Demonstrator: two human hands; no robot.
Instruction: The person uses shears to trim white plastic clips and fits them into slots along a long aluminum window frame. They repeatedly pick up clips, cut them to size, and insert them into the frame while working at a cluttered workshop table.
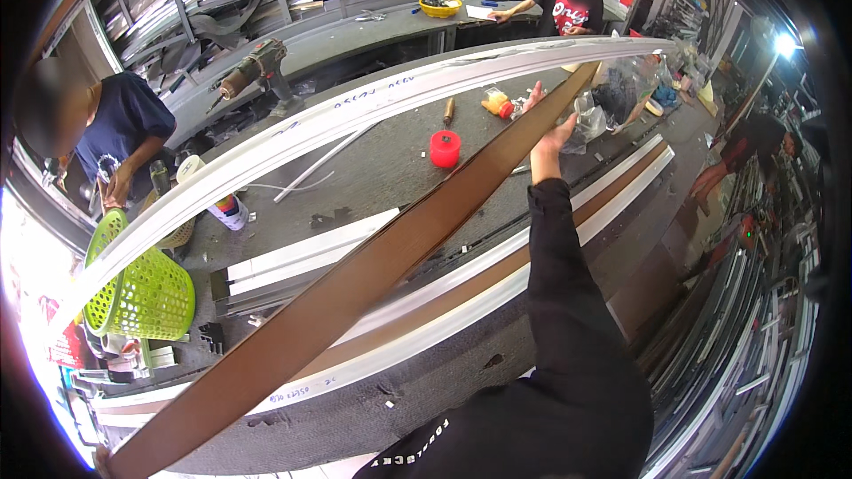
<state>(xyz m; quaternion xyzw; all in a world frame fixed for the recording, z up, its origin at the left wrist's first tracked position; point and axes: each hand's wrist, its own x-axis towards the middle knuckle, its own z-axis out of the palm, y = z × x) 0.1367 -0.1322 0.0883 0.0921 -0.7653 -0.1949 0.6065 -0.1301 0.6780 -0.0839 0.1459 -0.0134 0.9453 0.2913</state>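
A long flat brown strip (355, 275) slants across the view from lower left to upper right, raised over the workbench. Near its far end, my right hand (552, 134) grips it from beneath, with fingers showing on one side and the palm on the other. At the lower left end, only a bit of my left hand (103, 459) shows, closed on the strip's edge. Beneath the strip lies a white frame piece with a brown middle (417, 324). A long white profile (293, 130) runs beyond it.
On the dark workbench (373, 168) are a red round container (445, 149), a cordless drill (256, 71), short white profiles (311, 253) and plastic bags (612, 93). A green basket (146, 292) stands left. Other people work at left (124, 124), at the back (572, 4) and at right (754, 142).
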